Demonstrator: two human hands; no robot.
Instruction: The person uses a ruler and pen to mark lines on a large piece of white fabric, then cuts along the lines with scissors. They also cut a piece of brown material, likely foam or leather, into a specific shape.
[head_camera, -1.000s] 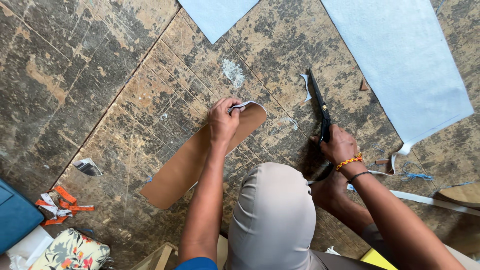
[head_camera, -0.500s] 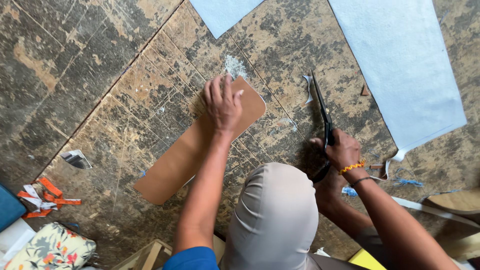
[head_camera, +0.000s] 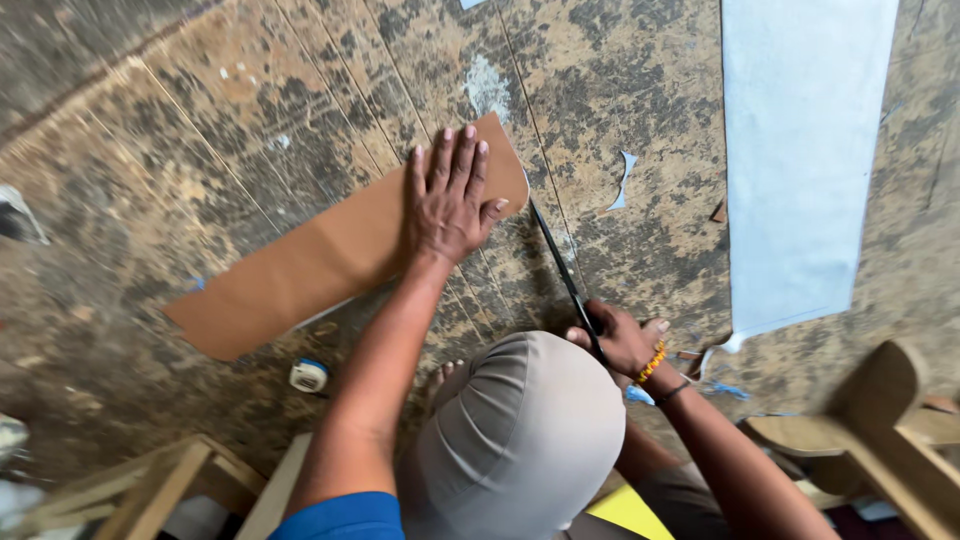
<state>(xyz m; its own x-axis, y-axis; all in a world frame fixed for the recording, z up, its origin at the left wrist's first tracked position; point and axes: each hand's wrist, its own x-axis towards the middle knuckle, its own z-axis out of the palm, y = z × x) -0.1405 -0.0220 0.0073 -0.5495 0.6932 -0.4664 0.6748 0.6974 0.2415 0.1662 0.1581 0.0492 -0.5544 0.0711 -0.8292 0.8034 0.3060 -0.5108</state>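
1 brown cardboard pattern strip (head_camera: 330, 255), laid on the worn floor (head_camera: 200, 120), is pinned flat under the spread left hand (head_camera: 450, 200), while black scissors (head_camera: 562, 270) are gripped closed-fisted in the right hand (head_camera: 620, 340), blades at the strip's rounded end.

I see no package, label, sign or screen anywhere around my fingers. Nothing under my hands or on the floor about them bears a printed wrapper, a tag, a notice or a display; every surface in view is plain and unmarked.
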